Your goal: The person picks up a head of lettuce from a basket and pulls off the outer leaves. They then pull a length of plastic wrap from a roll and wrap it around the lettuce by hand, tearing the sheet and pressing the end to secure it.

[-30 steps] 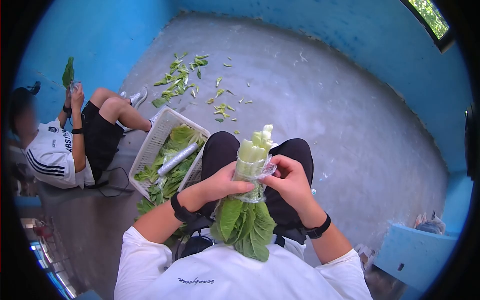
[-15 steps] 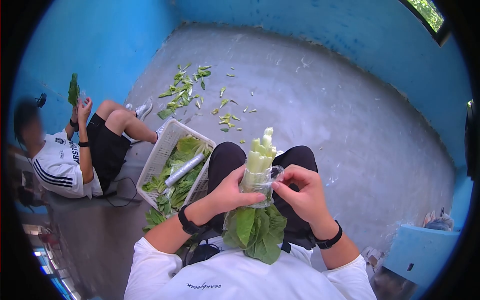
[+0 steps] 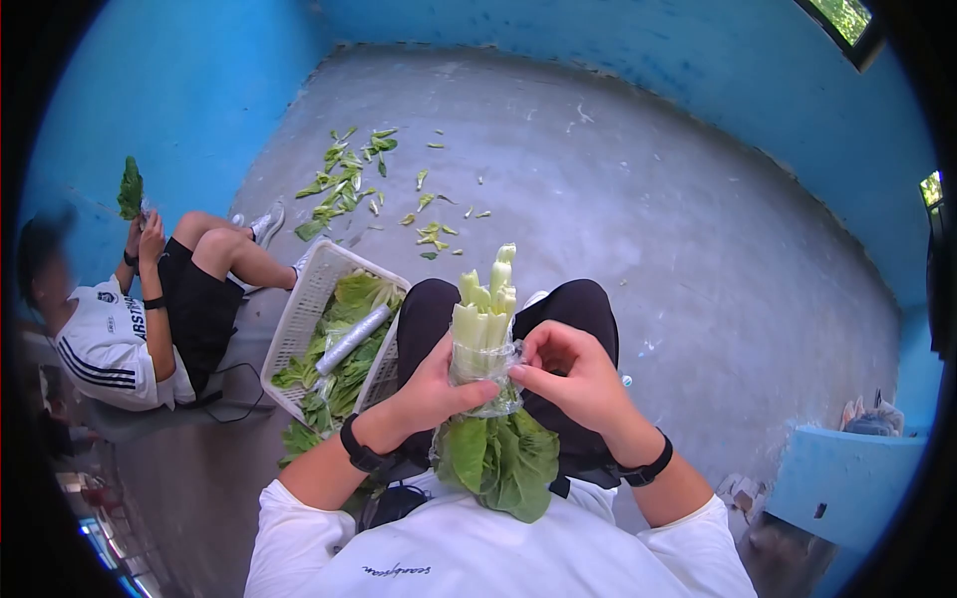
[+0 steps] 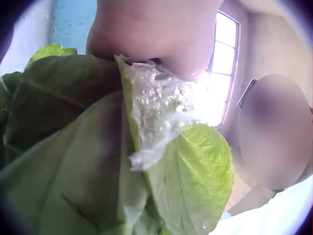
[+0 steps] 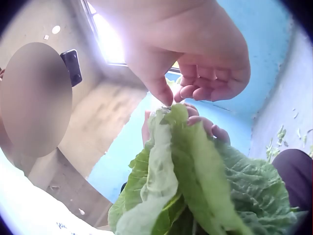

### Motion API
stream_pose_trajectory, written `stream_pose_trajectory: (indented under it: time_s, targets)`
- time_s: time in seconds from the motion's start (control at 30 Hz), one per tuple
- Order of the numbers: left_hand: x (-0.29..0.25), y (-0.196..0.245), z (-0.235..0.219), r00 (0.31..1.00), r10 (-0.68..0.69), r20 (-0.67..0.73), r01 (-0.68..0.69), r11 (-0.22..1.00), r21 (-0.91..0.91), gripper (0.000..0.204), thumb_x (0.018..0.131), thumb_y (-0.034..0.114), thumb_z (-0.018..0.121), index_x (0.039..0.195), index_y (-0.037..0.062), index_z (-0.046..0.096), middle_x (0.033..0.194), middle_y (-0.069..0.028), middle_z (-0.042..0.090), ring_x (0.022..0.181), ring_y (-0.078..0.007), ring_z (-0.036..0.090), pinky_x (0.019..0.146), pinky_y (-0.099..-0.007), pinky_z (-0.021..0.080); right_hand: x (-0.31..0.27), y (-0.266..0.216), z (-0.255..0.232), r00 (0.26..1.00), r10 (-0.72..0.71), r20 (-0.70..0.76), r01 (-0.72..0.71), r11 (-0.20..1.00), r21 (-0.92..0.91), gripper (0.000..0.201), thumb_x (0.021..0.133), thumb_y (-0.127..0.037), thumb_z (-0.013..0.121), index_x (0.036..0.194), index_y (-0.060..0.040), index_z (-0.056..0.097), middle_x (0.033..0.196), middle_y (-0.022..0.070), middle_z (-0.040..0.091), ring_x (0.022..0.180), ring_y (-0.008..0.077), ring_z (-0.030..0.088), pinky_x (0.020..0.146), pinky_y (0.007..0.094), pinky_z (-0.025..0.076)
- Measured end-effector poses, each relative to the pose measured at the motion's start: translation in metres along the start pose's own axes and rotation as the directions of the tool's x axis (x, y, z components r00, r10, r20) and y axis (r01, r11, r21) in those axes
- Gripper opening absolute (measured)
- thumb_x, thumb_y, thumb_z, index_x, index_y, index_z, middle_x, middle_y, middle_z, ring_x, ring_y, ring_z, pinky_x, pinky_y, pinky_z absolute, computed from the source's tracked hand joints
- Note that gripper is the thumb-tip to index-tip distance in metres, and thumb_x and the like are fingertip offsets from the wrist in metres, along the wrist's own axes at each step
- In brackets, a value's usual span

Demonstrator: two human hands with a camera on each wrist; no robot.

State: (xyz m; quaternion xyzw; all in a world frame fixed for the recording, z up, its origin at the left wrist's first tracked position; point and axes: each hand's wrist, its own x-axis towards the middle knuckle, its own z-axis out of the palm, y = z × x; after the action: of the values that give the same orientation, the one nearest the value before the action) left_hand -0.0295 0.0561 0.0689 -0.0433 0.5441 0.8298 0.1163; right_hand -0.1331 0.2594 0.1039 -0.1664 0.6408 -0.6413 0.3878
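Note:
A bunch of leafy greens (image 3: 483, 399) stands over my lap with pale stalks up and dark leaves down. Clear plastic wrap (image 3: 481, 371) circles its middle. My left hand (image 3: 436, 389) grips the wrapped bunch from the left. My right hand (image 3: 558, 374) pinches the plastic wrap at the bunch's right side with curled fingers. In the left wrist view the leaves (image 4: 73, 161) and crinkled wrap (image 4: 156, 112) fill the frame under my palm. In the right wrist view my curled fingers (image 5: 205, 88) touch the top of the leaves (image 5: 195, 186).
A white plastic basket (image 3: 299, 314) of greens with a roll of wrap (image 3: 351, 339) sits on the floor at my left knee. Another person (image 3: 130, 319) sits at far left holding a bunch. Leaf scraps (image 3: 349, 179) litter the grey concrete floor; blue walls surround it.
The bunch has shifted slightly left and nearer my body. Both hands keep their hold, the right hand working the wrap at the side.

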Motion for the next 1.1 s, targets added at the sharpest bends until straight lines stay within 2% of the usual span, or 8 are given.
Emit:
stream_pose_trajectory:
  time_s: [0.13, 0.27, 0.47, 0.67, 0.8, 0.93, 1.0, 1.1]
  targets:
    - [-0.001, 0.003, 0.004, 0.999, 0.022, -0.042, -0.02, 0.999, 0.042, 0.069, 0.089, 0.016, 0.079, 0.147, 0.0059, 0.041, 0.13, -0.0044, 0.058, 0.12, -0.0134, 0.057, 0.103, -0.0343, 0.047, -0.003, -0.009, -0.002, 0.991, -0.09, -0.095, 0.111, 0.964, 0.242, 0.024, 0.086, -0.009, 0.079, 0.105, -0.0038, 0.065, 0.098, 0.0007, 0.063, 0.092, 0.0066, 0.059, 0.083, 0.0238, 0.05]
    - [0.001, 0.003, 0.005, 0.999, 0.036, -0.012, -0.035, 0.995, 0.095, 0.067, 0.088, 0.014, 0.08, 0.145, 0.0052, 0.045, 0.129, -0.0047, 0.06, 0.119, -0.0138, 0.059, 0.102, -0.0339, 0.048, -0.001, -0.004, 0.002, 0.958, -0.275, -0.083, 0.259, 0.951, -0.167, 0.02, 0.085, -0.008, 0.08, 0.1, -0.0008, 0.069, 0.093, 0.0037, 0.071, 0.086, 0.0095, 0.066, 0.08, 0.0243, 0.052]
    - [0.0, -0.001, 0.001, 0.998, 0.04, 0.041, -0.04, 0.999, 0.001, 0.069, 0.085, 0.023, 0.083, 0.143, 0.0034, 0.05, 0.128, -0.006, 0.063, 0.118, -0.015, 0.061, 0.104, -0.0343, 0.048, 0.0, -0.005, 0.002, 0.977, -0.195, -0.082, 0.19, 0.98, -0.062, 0.01, 0.086, -0.003, 0.077, 0.094, 0.0001, 0.071, 0.081, 0.0007, 0.071, 0.072, 0.0088, 0.066, 0.07, 0.0223, 0.052]
    - [0.001, -0.004, 0.001, 0.988, -0.032, 0.15, 0.064, 0.976, -0.21, 0.072, 0.084, 0.03, 0.082, 0.143, 0.0035, 0.05, 0.127, -0.0073, 0.064, 0.119, -0.0177, 0.062, 0.104, -0.0362, 0.049, 0.02, 0.015, -0.014, 0.994, -0.084, 0.068, 0.073, 0.987, 0.142, 0.044, 0.082, -0.009, 0.083, 0.121, -0.0017, 0.066, 0.113, 0.0033, 0.069, 0.106, 0.0114, 0.063, 0.088, 0.028, 0.052]
    - [0.002, -0.008, 0.002, 0.95, -0.036, 0.31, 0.119, 0.96, -0.252, 0.073, 0.084, 0.033, 0.081, 0.142, 0.0027, 0.049, 0.123, -0.011, 0.066, 0.117, -0.021, 0.064, 0.1, -0.0375, 0.052, 0.03, 0.013, -0.006, 0.917, -0.057, 0.395, -0.086, 0.939, 0.334, 0.087, 0.082, -0.015, 0.082, 0.156, -0.0009, 0.037, 0.145, 0.0107, 0.054, 0.127, 0.0216, 0.057, 0.109, 0.0383, 0.045]
    - [0.006, -0.023, 0.002, 0.827, -0.036, 0.561, 0.258, 0.911, -0.321, 0.075, 0.084, 0.045, 0.078, 0.138, 0.0024, 0.05, 0.121, -0.016, 0.066, 0.115, -0.0262, 0.066, 0.096, -0.0394, 0.053, 0.038, 0.02, 0.002, 0.754, -0.19, 0.629, -0.067, 0.93, 0.361, 0.095, 0.074, -0.048, 0.089, 0.147, 0.0005, 0.052, 0.159, 0.0202, 0.04, 0.143, 0.0279, 0.043, 0.116, 0.0441, 0.037]
    - [0.013, -0.03, 0.006, 0.765, 0.048, 0.642, 0.253, 0.894, -0.369, 0.078, 0.085, 0.056, 0.074, 0.136, 0.0023, 0.052, 0.124, -0.0182, 0.065, 0.117, -0.0301, 0.064, 0.099, -0.0424, 0.051, 0.038, 0.016, 0.003, 0.769, -0.19, 0.611, -0.072, 0.923, 0.378, 0.093, 0.073, -0.047, 0.09, 0.144, 0.0008, 0.054, 0.156, 0.0208, 0.045, 0.138, 0.0282, 0.049, 0.114, 0.0437, 0.04]
    - [0.005, -0.026, 0.003, 0.891, -0.045, 0.452, 0.201, 0.931, -0.306, 0.08, 0.087, 0.061, 0.07, 0.138, 0.002, 0.053, 0.127, -0.0184, 0.064, 0.121, -0.0309, 0.062, 0.104, -0.0429, 0.049, 0.034, 0.021, -0.005, 0.831, -0.054, 0.553, -0.144, 0.941, 0.307, 0.084, 0.073, -0.042, 0.092, 0.137, 0.0009, 0.059, 0.144, 0.0194, 0.056, 0.128, 0.0265, 0.058, 0.108, 0.042, 0.046]
